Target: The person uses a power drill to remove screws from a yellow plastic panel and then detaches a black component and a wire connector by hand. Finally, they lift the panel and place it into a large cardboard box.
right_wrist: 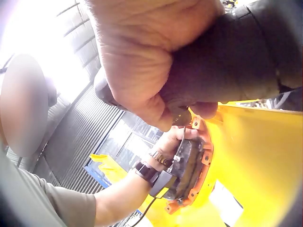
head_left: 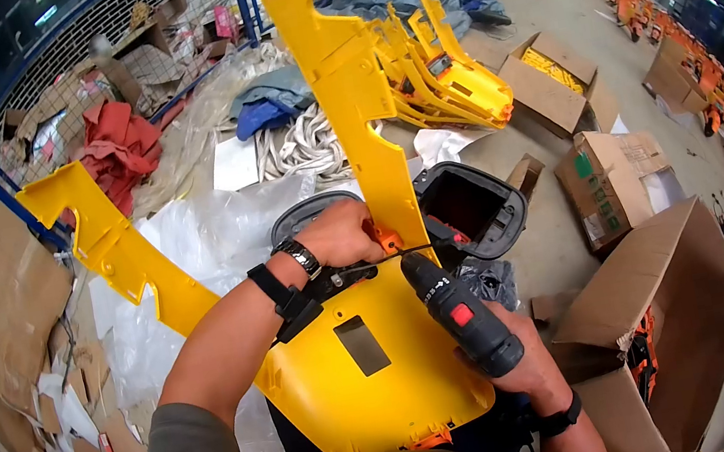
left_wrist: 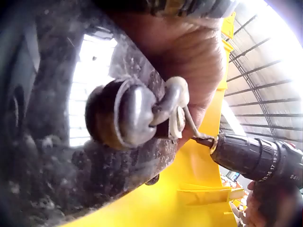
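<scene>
A yellow panel [head_left: 316,406] with a rectangular cut-out lies over the person's lap. The left hand [head_left: 336,233] grips the orange part [head_left: 386,239] at the panel's upper edge; its fingertips are partly hidden. Wrapped round the black drill [head_left: 463,314], the right hand [head_left: 518,348] holds it with the nose pointing at that orange part. In the left wrist view the drill [left_wrist: 251,153] has its bit close beside the left hand [left_wrist: 189,61], near a metal fitting [left_wrist: 137,113]. The right wrist view shows the right hand [right_wrist: 137,61] around the drill and the orange rim [right_wrist: 206,161] beyond.
A tall yellow part [head_left: 356,102] rises behind the hands, another yellow part [head_left: 122,252] stands left. A black open housing [head_left: 474,207] sits right of the tall part. Cardboard boxes [head_left: 614,184] stand right, stacked yellow parts [head_left: 473,88] behind, plastic sheeting [head_left: 211,242] left.
</scene>
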The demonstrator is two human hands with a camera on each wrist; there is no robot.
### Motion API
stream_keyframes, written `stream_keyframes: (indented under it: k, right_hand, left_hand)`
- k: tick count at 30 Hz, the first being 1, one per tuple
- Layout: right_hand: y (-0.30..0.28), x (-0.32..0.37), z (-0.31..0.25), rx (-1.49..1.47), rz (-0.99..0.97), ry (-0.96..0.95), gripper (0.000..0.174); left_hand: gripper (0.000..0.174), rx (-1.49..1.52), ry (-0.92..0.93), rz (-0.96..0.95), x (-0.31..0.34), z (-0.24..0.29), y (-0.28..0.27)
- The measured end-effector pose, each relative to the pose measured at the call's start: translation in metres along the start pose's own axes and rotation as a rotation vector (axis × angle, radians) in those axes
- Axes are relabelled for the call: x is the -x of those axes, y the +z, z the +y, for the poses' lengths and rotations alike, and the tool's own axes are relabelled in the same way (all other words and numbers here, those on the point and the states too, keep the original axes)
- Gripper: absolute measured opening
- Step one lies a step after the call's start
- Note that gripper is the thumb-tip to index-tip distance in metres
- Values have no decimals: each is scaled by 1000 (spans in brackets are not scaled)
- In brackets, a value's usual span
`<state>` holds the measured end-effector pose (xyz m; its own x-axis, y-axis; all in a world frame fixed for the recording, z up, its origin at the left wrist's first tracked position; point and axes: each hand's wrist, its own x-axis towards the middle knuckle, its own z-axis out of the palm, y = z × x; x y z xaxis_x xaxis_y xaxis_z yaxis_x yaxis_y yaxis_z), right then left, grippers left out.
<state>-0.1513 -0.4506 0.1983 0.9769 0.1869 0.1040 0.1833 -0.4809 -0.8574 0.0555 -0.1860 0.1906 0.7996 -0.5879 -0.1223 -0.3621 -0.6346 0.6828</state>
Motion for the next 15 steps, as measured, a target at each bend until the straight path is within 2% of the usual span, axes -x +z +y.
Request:
stream_keyframes:
  k: [4,15]
  right_hand:
    - [0,-8,3,36,-17,-41,54]
    - [0,-9,5,94,-5,-81,52]
  left_hand:
    - [37,-85,10,-2,4,11,-5]
    - [33,-36,-3,39,10,18,-6]
